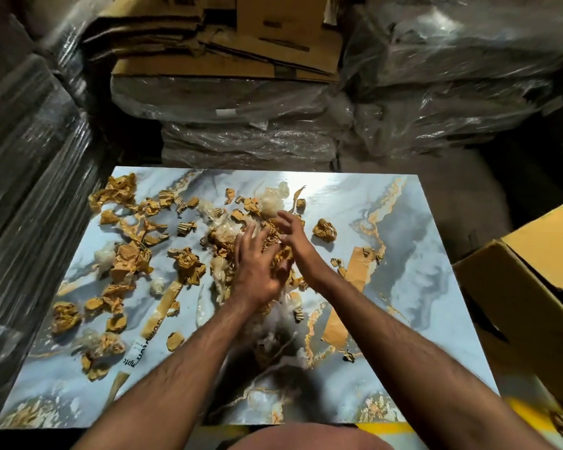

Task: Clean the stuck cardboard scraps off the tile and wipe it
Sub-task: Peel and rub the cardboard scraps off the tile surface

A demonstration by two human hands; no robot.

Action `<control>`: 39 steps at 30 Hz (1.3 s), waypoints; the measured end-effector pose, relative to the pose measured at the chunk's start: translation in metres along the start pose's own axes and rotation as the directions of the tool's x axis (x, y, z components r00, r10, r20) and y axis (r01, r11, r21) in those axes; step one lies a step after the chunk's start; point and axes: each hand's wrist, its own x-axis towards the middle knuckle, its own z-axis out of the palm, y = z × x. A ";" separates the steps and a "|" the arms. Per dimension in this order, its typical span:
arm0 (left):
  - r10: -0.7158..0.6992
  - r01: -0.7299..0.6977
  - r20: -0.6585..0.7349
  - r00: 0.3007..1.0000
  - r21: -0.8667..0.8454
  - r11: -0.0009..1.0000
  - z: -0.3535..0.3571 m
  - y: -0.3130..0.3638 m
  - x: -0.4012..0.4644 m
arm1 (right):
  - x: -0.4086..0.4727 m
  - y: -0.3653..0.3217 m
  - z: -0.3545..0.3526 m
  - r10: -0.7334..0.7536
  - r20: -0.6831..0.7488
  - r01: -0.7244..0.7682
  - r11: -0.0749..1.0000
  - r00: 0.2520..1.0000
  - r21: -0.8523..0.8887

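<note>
Dim storeroom, plastic-wrapped stacks (452, 92) behind, flattened cartons (228, 43) on top — open cardboard box (517, 287) right

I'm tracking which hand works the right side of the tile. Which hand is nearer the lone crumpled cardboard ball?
Right. The right hand hovers just left of the cardboard ball, apart from it. The left hand lies farther left and nearer the person, on the scrap pile.

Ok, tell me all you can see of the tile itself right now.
The tile is a large glossy slab, pale blue-grey with marble-like grey clouds and gold veins, lying flat in front of the person. Torn cardboard scraps and bits of clear plastic litter its left and middle; flat strips of cardboard lie right of centre. Both hands, left hand and right hand, gather a heap at its centre. Its right side is mostly bare.
</note>
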 end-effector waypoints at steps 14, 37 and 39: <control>-0.229 0.232 -0.076 0.970 0.023 0.973 -0.024 -0.019 0.002 | -0.002 0.016 -0.016 -0.027 -0.278 0.036 0.999 0.960 0.027; -0.055 -0.003 -0.263 0.963 -0.215 0.977 0.001 0.046 0.001 | -0.132 0.156 -0.025 0.060 -0.440 -0.400 0.538 0.896 -0.742; 0.058 -0.086 -0.136 0.989 -0.211 0.974 0.011 0.060 0.005 | -0.105 0.154 -0.040 0.054 -0.447 -0.403 0.539 0.893 -0.740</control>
